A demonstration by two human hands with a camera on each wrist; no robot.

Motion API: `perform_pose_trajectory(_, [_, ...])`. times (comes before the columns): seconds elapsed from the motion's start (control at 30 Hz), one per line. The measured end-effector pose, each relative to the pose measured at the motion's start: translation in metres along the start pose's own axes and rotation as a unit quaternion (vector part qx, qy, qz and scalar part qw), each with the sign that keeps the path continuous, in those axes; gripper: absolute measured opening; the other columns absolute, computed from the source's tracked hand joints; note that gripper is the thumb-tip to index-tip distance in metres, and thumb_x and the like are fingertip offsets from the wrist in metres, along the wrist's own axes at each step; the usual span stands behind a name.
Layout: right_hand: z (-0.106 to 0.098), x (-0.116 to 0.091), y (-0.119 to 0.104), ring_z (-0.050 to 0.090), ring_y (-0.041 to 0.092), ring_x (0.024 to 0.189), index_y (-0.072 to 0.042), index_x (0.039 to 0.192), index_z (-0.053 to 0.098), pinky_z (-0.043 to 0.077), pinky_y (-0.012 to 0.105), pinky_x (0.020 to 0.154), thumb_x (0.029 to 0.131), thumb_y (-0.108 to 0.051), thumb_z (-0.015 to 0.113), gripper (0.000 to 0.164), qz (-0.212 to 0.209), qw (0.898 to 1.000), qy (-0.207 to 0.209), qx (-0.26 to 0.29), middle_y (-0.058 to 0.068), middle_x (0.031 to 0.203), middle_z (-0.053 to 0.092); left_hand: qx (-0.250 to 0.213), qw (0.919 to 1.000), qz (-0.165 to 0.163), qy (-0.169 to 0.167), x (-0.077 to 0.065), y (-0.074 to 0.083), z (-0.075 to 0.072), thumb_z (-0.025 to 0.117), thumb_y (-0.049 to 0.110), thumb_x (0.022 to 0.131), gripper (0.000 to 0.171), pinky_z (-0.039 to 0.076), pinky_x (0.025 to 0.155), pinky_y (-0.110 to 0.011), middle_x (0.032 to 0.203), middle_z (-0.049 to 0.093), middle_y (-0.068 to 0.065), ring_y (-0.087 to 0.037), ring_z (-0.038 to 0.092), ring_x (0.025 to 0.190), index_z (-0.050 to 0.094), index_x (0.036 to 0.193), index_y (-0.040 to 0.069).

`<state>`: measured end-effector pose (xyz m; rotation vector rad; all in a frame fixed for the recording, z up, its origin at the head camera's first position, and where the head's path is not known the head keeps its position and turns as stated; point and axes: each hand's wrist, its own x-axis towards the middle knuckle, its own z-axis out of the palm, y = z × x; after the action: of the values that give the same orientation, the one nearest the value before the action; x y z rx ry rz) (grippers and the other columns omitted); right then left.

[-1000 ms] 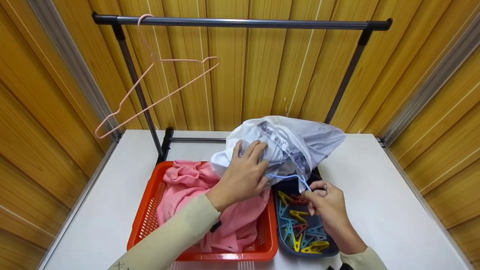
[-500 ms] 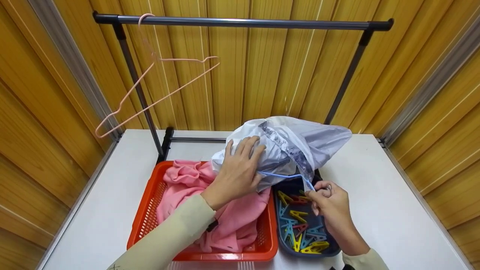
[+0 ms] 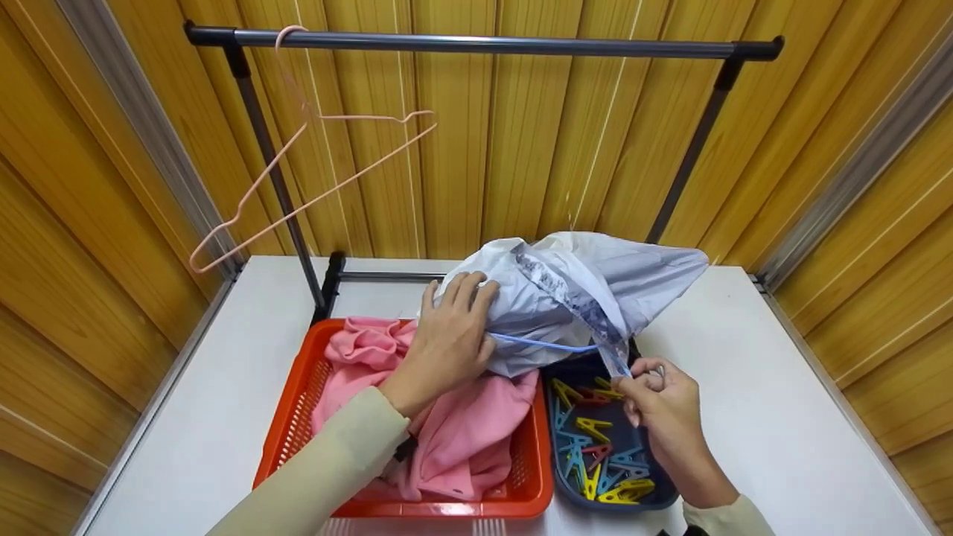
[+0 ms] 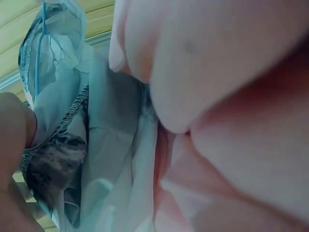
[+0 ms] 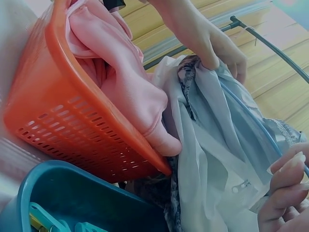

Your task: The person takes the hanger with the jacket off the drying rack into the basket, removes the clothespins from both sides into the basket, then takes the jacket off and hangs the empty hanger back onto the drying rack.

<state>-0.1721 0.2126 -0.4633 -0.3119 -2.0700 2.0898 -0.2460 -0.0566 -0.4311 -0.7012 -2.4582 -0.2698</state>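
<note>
A thin white-grey garment [image 3: 551, 298] with a dark patterned trim lies bunched over the back of the baskets. My left hand [image 3: 450, 339] grips its left part, fingers bent over the cloth. A blue wire clothes hanger [image 3: 543, 343] passes across the garment from near the left hand toward the right; much of it is hidden in the folds. My right hand [image 3: 666, 402] pinches a narrow strip of the garment by the hanger's right end. In the right wrist view, the left hand [image 5: 227, 53] has its thumb in front of the cloth, and the blue hanger [image 5: 256, 118] shows beside it.
An orange-red basket [image 3: 547, 476] holds a pink garment [image 3: 469, 439]. Beside it, a dark blue bin [image 3: 555, 476] holds several yellow, blue and red clothespins [image 3: 592, 426]. A pink hanger [image 3: 327, 197] hangs from the dark rack's bar [image 3: 484, 43]. The white table [image 3: 774, 417] meets wooden walls.
My left hand has slid left along the garment, uncovering more of the blue hanger. My right hand has shifted slightly right, and the garment is stretched a little further right.
</note>
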Motion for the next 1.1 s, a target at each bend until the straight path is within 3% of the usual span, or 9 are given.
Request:
perform_pose_trajectory(0.33, [-0.001,0.001,-0.001,0.040,0.010,0.037,0.000,0.089,0.045,0.036,0.021,0.037,0.081,0.011,0.063,0.022,-0.001,1.000,0.001,0.012,-0.001,0.048,0.046,-0.024,0.9983,-0.047,-0.023,-0.003,-0.007,-0.006,0.058,0.018,0.080,0.058,0.049,0.083,-0.047,0.123,0.058,-0.013,-0.031,0.059,0.107,0.042,0.135,0.008])
perform_pose_trajectory(0.6, [-0.004,0.002,-0.001,0.039,0.011,0.036,0.001,0.087,0.044,0.036,0.023,0.037,0.081,0.011,0.064,0.023,-0.020,1.000,0.004,0.014,0.000,0.047,0.044,-0.036,0.9982,-0.037,-0.028,-0.005,-0.011,-0.011,0.064,0.012,0.084,0.049,0.054,0.072,-0.041,0.102,0.058,-0.012,-0.028,0.061,0.083,0.046,0.129,0.005])
perform_pose_trajectory(0.8, [-0.005,0.003,-0.003,0.038,0.011,0.035,0.001,0.086,0.045,0.036,0.023,0.037,0.080,0.012,0.065,0.024,-0.022,1.000,0.012,0.012,-0.001,0.046,0.044,-0.060,0.9963,-0.046,-0.043,-0.007,-0.012,-0.013,0.059,0.006,0.089,0.039,0.055,0.072,-0.040,0.097,0.055,-0.011,-0.025,0.059,0.083,0.047,0.127,0.005])
perform_pose_trajectory(1.1, [-0.005,0.002,0.000,0.040,0.011,0.036,0.002,0.088,0.045,0.038,0.024,0.038,0.082,0.009,0.066,0.023,-0.027,0.999,0.015,-0.019,0.000,0.047,0.046,-0.064,0.9950,-0.048,-0.061,-0.008,-0.018,-0.011,0.057,0.017,0.082,0.047,0.050,0.079,-0.046,0.108,0.060,-0.013,-0.030,0.061,0.093,0.052,0.127,0.005])
